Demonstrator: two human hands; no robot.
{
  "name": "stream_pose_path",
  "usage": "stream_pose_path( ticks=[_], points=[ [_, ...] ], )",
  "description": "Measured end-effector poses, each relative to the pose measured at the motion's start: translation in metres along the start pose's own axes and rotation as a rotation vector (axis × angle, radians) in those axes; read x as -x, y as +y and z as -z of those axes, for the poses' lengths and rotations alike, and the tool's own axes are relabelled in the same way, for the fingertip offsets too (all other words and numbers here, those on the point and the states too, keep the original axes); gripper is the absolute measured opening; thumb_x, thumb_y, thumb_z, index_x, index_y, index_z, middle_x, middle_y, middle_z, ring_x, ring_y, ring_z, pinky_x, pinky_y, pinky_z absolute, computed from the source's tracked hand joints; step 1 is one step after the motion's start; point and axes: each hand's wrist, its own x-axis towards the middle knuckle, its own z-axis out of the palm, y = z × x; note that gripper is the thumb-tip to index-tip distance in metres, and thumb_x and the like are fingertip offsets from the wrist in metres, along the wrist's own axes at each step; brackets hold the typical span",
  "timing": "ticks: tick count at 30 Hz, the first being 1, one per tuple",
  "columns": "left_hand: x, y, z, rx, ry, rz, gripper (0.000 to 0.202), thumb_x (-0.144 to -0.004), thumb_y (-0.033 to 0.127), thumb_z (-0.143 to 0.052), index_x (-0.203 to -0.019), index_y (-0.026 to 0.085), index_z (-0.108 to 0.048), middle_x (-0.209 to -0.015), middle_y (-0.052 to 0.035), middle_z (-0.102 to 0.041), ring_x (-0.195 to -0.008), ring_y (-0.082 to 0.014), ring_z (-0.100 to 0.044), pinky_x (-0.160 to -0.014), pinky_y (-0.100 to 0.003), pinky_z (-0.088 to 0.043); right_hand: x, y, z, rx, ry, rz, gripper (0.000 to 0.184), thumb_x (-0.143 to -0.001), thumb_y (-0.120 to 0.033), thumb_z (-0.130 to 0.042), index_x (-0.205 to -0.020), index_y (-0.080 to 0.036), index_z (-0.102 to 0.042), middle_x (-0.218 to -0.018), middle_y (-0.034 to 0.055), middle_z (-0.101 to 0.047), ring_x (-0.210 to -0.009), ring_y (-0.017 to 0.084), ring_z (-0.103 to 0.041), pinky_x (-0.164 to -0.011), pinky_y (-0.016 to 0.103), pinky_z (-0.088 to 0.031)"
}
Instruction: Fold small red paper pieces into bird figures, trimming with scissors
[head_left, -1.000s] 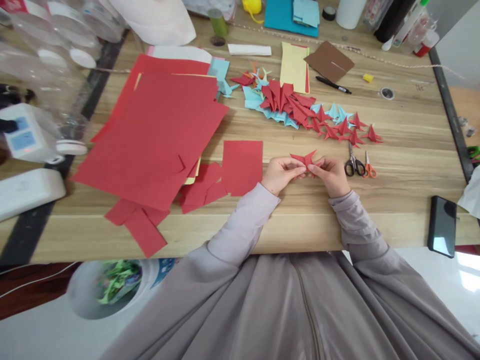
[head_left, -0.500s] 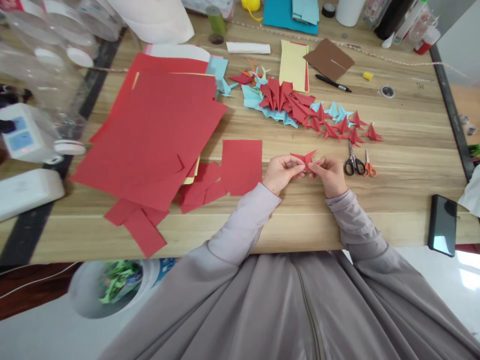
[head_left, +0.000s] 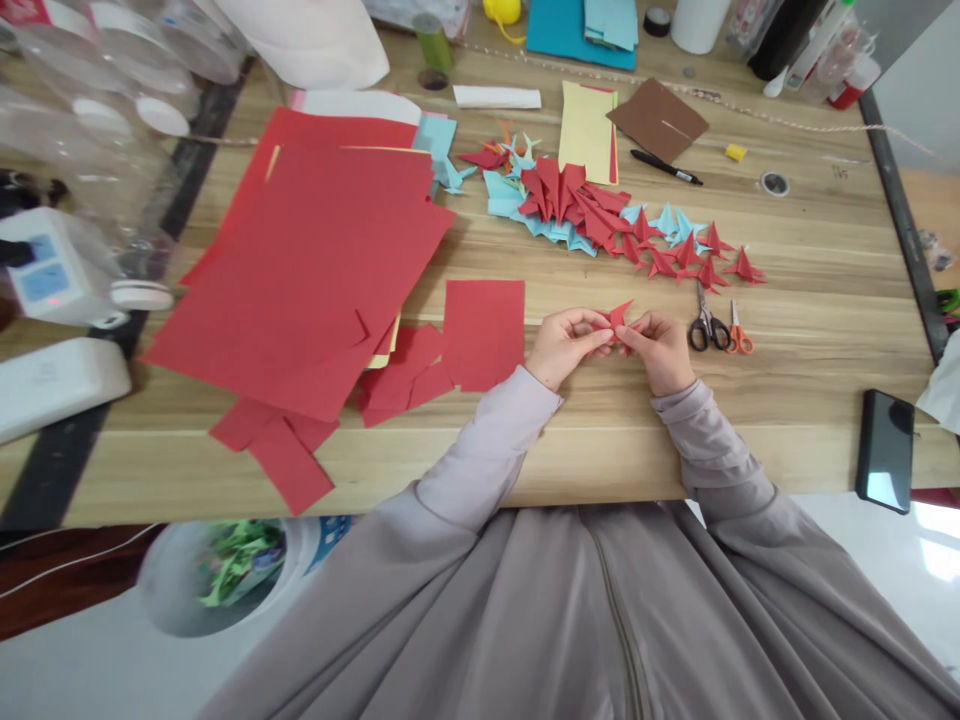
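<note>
Between my two hands is a small folded red paper piece [head_left: 618, 314], with one pointed tip sticking up to the right. My left hand [head_left: 568, 345] pinches its left side, fingers curled over the paper. The thumb and fingers of my right hand [head_left: 658, 348] are closed on its right side. Much of the paper is hidden behind my fingers. A flat red paper square [head_left: 484, 335] lies just left of my left hand. Black scissors [head_left: 708, 330] and small orange scissors [head_left: 739, 338] rest to the right of my right hand.
Red sheets [head_left: 315, 260] are stacked at the left, with red scraps [head_left: 289, 460] near the front edge. Folded red pieces [head_left: 592, 205] and blue ones lie beyond my hands. A pen [head_left: 666, 167], brown paper [head_left: 658, 118] and a phone [head_left: 885, 450] are around. A bin [head_left: 180, 580] stands below.
The left point of the folded paper, which stuck up before, is now down behind my left fingers. Both hands stay in nearly the same place.
</note>
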Motion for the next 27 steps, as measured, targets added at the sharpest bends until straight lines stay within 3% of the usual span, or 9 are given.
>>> stream_pose_path(
  ticks=[12, 27],
  points=[
    [-0.0007, 0.0001, 0.0019, -0.062, -0.001, 0.006, 0.03, -0.058, 0.03, -0.079, -0.076, 0.013, -0.063, -0.061, -0.0001, -0.066, -0.051, -0.0097, -0.06, -0.056, -0.025, -0.051, -0.0012, 0.0022, 0.0008, -0.059, -0.025, -0.079, 0.041, -0.055, -0.042, -0.083, -0.051, -0.019, -0.049, -0.046, -0.0028, -0.059, -0.04, 0.01, -0.051, -0.041, 0.023, -0.039],
    [-0.003, -0.002, 0.0032, -0.016, 0.007, 0.023, 0.029, -0.058, 0.03, -0.079, -0.075, 0.012, -0.063, -0.061, -0.0012, -0.067, -0.049, -0.0088, -0.058, -0.051, -0.023, -0.048, 0.0, -0.002, -0.0003, 0.031, -0.013, -0.023, 0.045, -0.051, -0.05, -0.083, -0.054, -0.019, -0.05, -0.05, -0.0012, -0.062, -0.043, 0.01, -0.055, -0.044, 0.024, -0.044]
  ],
)
